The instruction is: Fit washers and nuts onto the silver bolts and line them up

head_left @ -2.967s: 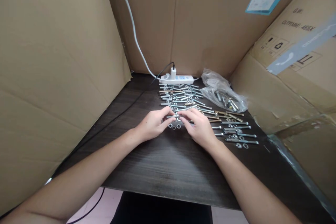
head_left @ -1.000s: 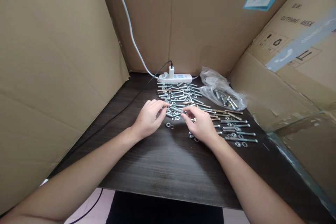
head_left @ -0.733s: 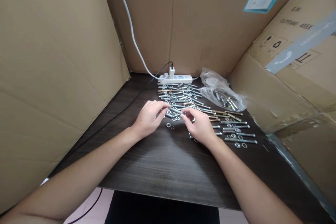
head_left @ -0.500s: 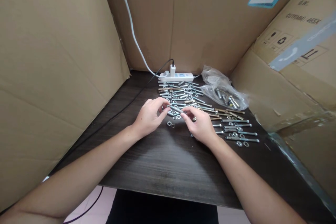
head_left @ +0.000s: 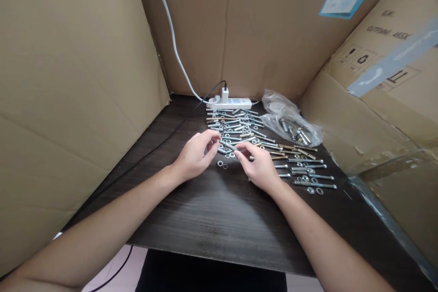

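Between my two hands is a silver bolt (head_left: 228, 145) with a sleeve on it, tilted down to the right. My left hand (head_left: 196, 155) pinches its upper left end between thumb and fingertips. At the lower right end, the thumb and fingers of my right hand (head_left: 259, 164) close on it. Just below the bolt, a washer (head_left: 220, 163) and a thin ring (head_left: 225, 166) lie on the dark table (head_left: 205, 219). Behind my hands, several bolts (head_left: 262, 135) with sleeves, nuts and washers are laid out in rows.
A white power strip (head_left: 236, 103) with a plugged-in charger (head_left: 225, 95) stands at the back. Right of it lies a clear plastic bag (head_left: 284, 112) holding metal parts. More bolts (head_left: 315, 185) lie at the right. Cardboard walls (head_left: 85, 77) enclose the table; a black cable (head_left: 147, 150) crosses its left side.
The view has shifted slightly. Both hands keep their hold on the bolt, with only a small shift of the right fingers along its lower end.
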`<state>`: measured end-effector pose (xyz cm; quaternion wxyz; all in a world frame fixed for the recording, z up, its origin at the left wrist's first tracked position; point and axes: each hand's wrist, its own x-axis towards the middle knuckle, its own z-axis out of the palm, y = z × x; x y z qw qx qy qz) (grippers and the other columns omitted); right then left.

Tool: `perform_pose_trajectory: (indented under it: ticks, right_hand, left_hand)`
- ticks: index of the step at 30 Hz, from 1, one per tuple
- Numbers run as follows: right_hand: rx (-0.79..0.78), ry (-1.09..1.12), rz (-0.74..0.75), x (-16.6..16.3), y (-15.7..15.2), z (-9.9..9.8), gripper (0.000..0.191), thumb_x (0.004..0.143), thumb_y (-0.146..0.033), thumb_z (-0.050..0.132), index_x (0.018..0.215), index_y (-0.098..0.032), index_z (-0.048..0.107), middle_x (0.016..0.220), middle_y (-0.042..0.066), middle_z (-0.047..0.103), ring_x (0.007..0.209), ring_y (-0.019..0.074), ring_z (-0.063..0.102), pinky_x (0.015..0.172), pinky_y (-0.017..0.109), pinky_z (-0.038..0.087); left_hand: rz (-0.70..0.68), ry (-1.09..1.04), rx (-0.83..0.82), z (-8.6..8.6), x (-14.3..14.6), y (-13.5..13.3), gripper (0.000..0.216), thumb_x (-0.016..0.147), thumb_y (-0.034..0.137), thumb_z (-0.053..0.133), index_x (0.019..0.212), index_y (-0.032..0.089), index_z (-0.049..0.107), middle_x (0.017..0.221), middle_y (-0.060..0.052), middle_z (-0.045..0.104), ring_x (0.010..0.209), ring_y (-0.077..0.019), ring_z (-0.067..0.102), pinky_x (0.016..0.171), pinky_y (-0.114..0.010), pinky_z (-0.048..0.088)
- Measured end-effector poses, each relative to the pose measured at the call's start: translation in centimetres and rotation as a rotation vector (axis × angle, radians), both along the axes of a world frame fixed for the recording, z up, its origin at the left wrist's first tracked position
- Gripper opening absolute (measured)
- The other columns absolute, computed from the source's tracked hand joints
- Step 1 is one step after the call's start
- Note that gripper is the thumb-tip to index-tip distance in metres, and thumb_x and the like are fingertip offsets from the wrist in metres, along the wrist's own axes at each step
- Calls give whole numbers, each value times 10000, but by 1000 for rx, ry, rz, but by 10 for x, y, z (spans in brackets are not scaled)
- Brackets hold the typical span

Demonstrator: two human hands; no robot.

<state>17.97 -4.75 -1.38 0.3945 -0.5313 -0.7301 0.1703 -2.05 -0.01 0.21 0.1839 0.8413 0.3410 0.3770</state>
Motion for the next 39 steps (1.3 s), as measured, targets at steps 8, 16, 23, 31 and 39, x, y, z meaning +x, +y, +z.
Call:
perform_pose_trajectory:
  ticks: [8,16,23,31,39]
  right_hand:
    - [16,-3,39,0,0,-2,133,879,-267,513,926,-182,604,717,13,605,627,140,544,620,249,444]
    - [-96,-170,-2,-1,-2,1,195,846,-237,543,1026,-201,609,720,-3,624,640,141,560,630,259,430]
    - [-111,-493,81,-13,-6,0,101,831,-270,601,883,-218,670,811,30,651,801,184,570,703,286,410]
    - [-99,-547,72,-15,-4,-3,77,825,-236,579,811,-198,645,770,29,659,773,181,585,720,292,419]
    - [224,-158,-30,-5,-8,10,81,852,-188,541,804,-193,606,767,26,636,712,155,573,694,280,449]
  left_hand:
    - [-94,149,16,-1,-2,4,111,919,260,468,959,182,536,850,-1,593,710,-124,528,718,-284,399]
    - [-16,-119,58,1,-2,4,32,872,195,506,887,171,520,780,3,484,695,-119,467,669,-258,403]
    - [24,-200,58,1,-4,6,48,880,211,507,855,171,512,765,0,465,703,-126,447,675,-266,399]
    - [-114,-124,-28,2,-3,0,82,890,241,507,869,164,525,753,4,451,661,-113,427,613,-245,381]
    - [-321,26,-180,-2,2,-6,130,905,279,495,934,165,550,804,-6,509,698,-114,468,640,-239,391]
